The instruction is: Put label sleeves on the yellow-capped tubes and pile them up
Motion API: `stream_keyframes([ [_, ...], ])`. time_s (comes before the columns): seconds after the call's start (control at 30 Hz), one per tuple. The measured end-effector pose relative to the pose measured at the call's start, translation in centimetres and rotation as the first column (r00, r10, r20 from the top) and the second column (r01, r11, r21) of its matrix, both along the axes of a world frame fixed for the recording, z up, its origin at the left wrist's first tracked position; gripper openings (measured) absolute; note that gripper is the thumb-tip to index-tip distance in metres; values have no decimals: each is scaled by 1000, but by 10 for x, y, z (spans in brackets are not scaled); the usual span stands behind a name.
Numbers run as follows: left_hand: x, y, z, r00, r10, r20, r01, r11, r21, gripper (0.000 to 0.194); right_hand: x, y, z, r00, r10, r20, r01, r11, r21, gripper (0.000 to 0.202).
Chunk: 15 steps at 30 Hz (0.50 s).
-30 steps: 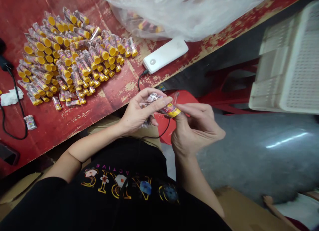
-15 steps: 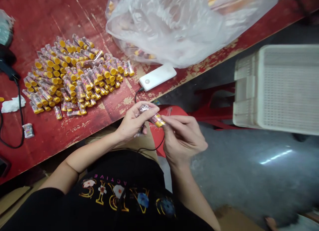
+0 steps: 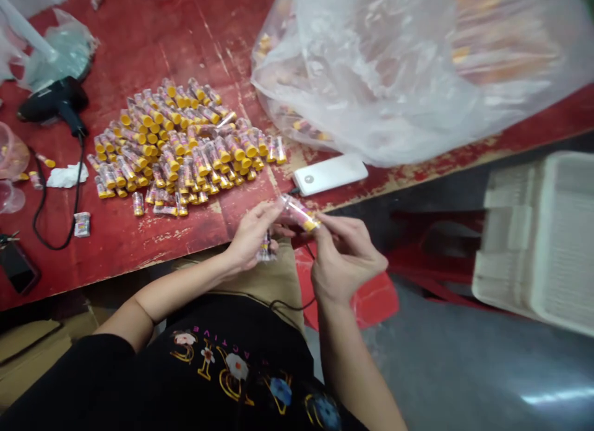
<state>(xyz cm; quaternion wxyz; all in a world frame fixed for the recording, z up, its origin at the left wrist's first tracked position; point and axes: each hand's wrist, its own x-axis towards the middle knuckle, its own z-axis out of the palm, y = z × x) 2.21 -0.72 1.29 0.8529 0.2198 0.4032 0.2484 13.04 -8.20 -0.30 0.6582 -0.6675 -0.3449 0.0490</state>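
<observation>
A small tube with a yellow cap and clear wrap (image 3: 299,213) is held between both hands over the table's front edge. My left hand (image 3: 260,230) pinches its upper left end, and another wrapped piece (image 3: 266,248) shows below the fingers of that hand. At the capped end, the thumb and forefinger of my right hand (image 3: 346,251) are pressed together on the tube. A large pile of similar yellow-capped tubes (image 3: 176,149) lies on the red table (image 3: 195,245), left of my hands. Just beyond my hands lies a white power bank (image 3: 330,174) with a black cable.
A big clear plastic bag (image 3: 371,72) of tubes covers the back right. A black hair dryer (image 3: 55,103), tissue (image 3: 67,176) and phone (image 3: 18,267) lie left. Right of the table stand a red stool (image 3: 375,298) and white crate (image 3: 510,233).
The view has shifted, so the table's things appear farther right and the phone shows. My left fingers have moved to the tube's far end, leaving more of the tube visible between my hands.
</observation>
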Motion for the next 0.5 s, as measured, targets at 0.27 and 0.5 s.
stream_keyframes([
  [0.27, -41, 11, -13, 934, 343, -95, -355, 883, -307, 42, -12, 170, -25, 928, 241, 284, -262, 964, 41, 20],
  [0.5, -54, 14, -16, 929, 369, -27, -367, 909, -198, 46, 54, 146, -26, 848, 330, 415, -242, 937, -251, 26],
])
